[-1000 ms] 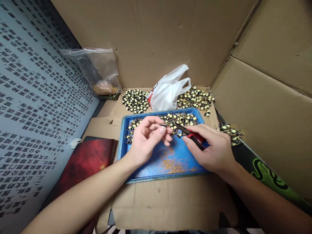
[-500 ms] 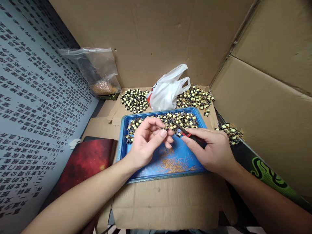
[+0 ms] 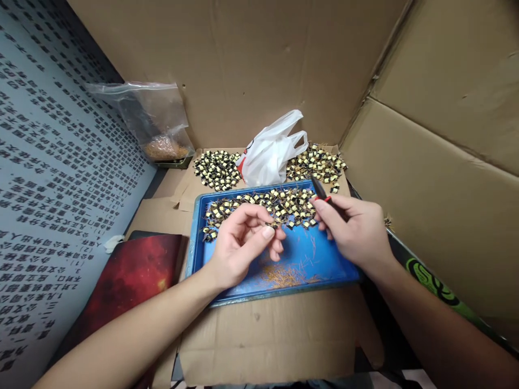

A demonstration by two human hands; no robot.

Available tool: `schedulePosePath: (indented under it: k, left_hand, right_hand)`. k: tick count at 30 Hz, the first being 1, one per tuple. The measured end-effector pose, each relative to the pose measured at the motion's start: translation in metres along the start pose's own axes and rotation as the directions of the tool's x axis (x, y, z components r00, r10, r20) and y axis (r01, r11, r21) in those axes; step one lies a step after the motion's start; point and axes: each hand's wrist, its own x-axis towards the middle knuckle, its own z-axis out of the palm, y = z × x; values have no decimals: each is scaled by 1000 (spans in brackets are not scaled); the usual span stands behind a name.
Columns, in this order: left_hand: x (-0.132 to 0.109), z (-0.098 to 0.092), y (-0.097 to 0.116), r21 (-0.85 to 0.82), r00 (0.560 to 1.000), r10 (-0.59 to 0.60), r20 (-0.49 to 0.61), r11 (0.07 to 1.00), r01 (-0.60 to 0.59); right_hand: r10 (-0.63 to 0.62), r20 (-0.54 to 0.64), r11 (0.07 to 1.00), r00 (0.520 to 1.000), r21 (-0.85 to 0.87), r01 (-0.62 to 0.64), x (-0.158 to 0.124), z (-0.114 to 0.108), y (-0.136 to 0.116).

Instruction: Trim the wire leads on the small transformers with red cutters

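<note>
My left hand (image 3: 245,243) pinches a small component (image 3: 271,224) between thumb and fingertips over the blue tray (image 3: 239,298). Wrapped in my right hand (image 3: 352,229) is a dark tool with red parts, which looks like cutters (image 3: 319,189), its tip pointing up and away above the tray's right side. Many small yellow-and-black components (image 3: 227,208) with thin copper-coloured leads lie along the tray's far half. Loose copper-coloured clippings (image 3: 284,275) are scattered near its front edge.
Behind the tray are a left pile of components (image 3: 217,170), a white plastic bag (image 3: 267,156) and a right pile (image 3: 320,162). A zip bag (image 3: 162,124) stands far left. A red-patterned mat (image 3: 133,275) lies left; cardboard walls rise behind and right.
My right hand has moved away from my left hand, and the cutters now point up, apart from the left fingertips. The camera view has shifted slightly.
</note>
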Motion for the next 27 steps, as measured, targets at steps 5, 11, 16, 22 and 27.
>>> schedulePosePath:
  k: [5, 11, 16, 22, 27]
  left_hand:
    - [8, -4, -1, 8, 995, 50, -81, 999, -49]
    - [8, -8, 2, 14, 997, 22, -68, 1000, -21]
    - [6, -7, 2, 11, 999, -7, -53, 1000, 7]
    - [6, -8, 1, 16, 1000, -9, -27, 1000, 9]
    - [5, -8, 0, 18, 1000, -12, -17, 1000, 12]
  right_hand:
    - [-262, 33, 957, 964, -123, 264, -5, 8, 1]
    - [-396, 66, 905, 916, -139, 402, -10, 13, 2]
    - [-430, 52, 892, 901, -128, 433, -11, 13, -2]
    - [-424, 34, 897, 905, -121, 425, -13, 13, -4]
    - [-401, 40, 910, 915, -101, 403, -14, 12, -4]
